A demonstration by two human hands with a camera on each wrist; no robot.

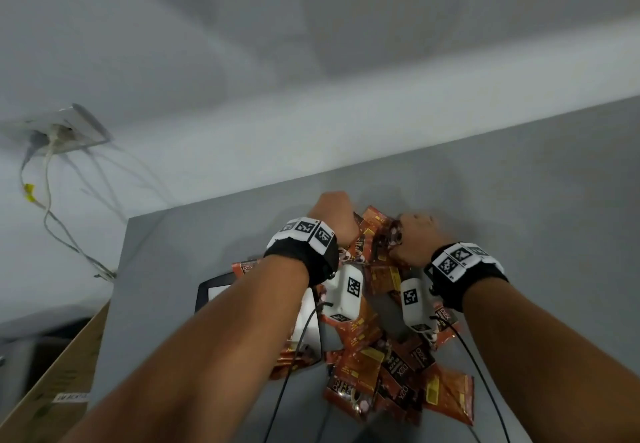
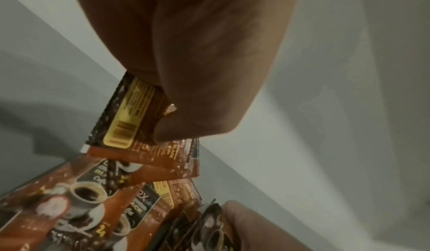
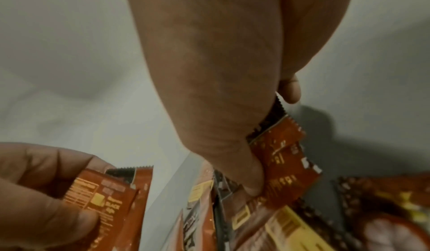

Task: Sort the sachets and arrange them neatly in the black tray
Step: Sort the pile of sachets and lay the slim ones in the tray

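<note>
A heap of red-brown coffee sachets (image 1: 384,363) lies on the grey table. My left hand (image 1: 337,215) is at the heap's far end and grips a small bunch of sachets (image 2: 139,137) between thumb and fingers. My right hand (image 1: 414,236) is just to its right and pinches a red sachet (image 3: 284,165) with a darker one behind it. The black tray (image 1: 207,290) shows only as a corner under my left forearm; the rest is hidden.
A cardboard box (image 1: 55,377) stands on the floor left of the table. A wall socket with hanging cables (image 1: 59,137) is on the white wall. The table's far edge (image 1: 381,162) meets the wall. Wrist-camera cords trail over the heap.
</note>
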